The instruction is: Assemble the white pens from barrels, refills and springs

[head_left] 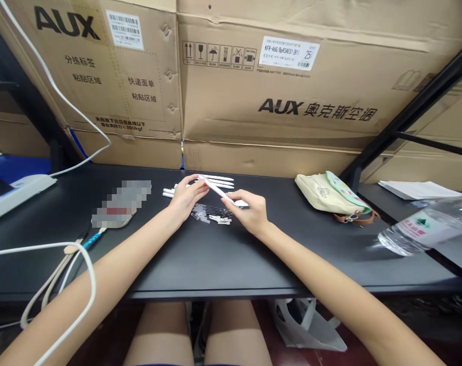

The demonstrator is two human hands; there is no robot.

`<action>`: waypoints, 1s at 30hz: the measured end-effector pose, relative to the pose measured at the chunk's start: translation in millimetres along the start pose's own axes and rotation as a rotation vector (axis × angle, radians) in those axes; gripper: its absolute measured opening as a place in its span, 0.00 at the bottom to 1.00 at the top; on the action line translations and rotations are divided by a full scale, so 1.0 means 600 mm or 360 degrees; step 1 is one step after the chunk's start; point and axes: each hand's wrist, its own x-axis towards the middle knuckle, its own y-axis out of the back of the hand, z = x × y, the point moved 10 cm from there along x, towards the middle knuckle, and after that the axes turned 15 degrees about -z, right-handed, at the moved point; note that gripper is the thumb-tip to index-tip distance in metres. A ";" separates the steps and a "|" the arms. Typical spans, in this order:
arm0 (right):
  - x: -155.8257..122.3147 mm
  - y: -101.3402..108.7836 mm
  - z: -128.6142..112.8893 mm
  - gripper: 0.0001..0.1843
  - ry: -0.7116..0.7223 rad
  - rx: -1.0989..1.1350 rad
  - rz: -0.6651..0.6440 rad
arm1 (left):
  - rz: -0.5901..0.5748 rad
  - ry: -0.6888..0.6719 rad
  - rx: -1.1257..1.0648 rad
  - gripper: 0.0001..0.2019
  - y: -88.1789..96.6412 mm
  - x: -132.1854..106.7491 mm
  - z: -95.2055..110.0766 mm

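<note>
pen point(217, 190) slants over the desk point(231, 269), held between both hands. the left hand point(185, 199) has its grip pinching the far end; the right hand point(251, 209) has its grip pinching the near end. more white pens point(222, 178) lie side by side just beyond. thin rods point(211, 209), clear tubes point(201, 217) and small white parts point(220, 219) lie on the near side, between the hands. a pouch point(316, 193) and a bottle point(421, 229) are well to the right.
</note>
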 end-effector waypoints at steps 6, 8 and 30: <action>-0.003 -0.022 0.005 0.08 -0.0108 0.0039 -0.0118 | 0.0041 -0.0010 -0.0017 0.12 0.005 -0.003 0.001; -0.003 -0.025 0.017 0.08 -0.0197 0.0114 -0.0136 | 0.0047 -0.0008 -0.0014 0.12 0.008 -0.003 0.002; 0.045 -0.081 0.285 0.06 -0.0884 0.0270 -0.0460 | 0.0085 -0.0171 0.0256 0.07 0.029 -0.003 0.058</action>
